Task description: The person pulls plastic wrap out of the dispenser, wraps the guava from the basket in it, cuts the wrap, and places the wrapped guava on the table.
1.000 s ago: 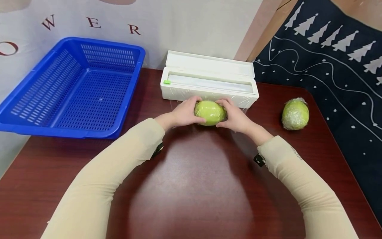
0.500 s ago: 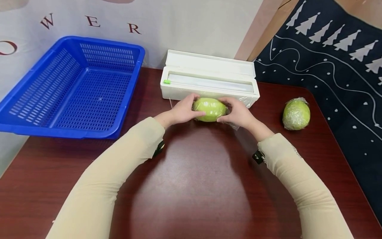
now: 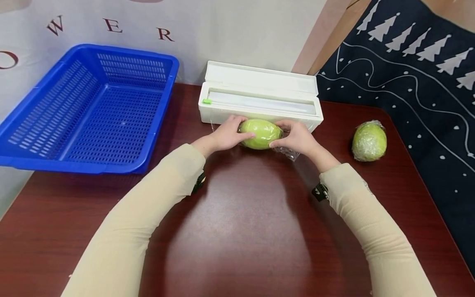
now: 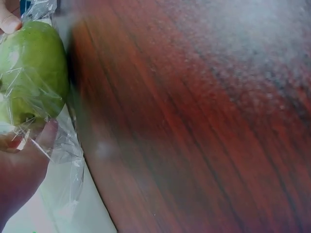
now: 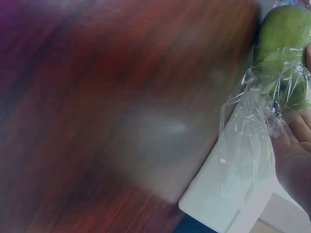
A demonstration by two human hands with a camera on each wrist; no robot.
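An oval green fruit [image 3: 259, 134] wrapped in clear cling film lies on its side against the front of a white cling film dispenser [image 3: 259, 80]. My left hand [image 3: 227, 134] holds its left end, thumb across the near side. At the right end my right hand [image 3: 297, 138] grips the fruit and its film. Loose cling film [image 3: 287, 153] hangs out below the right hand. In the left wrist view, crinkled film [image 4: 68, 145] covers the end by the left thumb. The right wrist view has bunched film [image 5: 252, 121] trailing over the white dispenser. The fruit's underside is hidden.
A second wrapped green fruit [image 3: 369, 141] stands at the table's right side. To the left is a blue plastic basket [image 3: 111, 165]. The dispenser's lid stands up, and a green slider [image 3: 206, 101] sits at its left end. A dark tree-patterned cloth [image 3: 438, 123] hangs at the right.
Both hands have moved the held fruit slightly away, closer to the dispenser. More loose film now shows under the right hand. The second fruit and the basket stay put.
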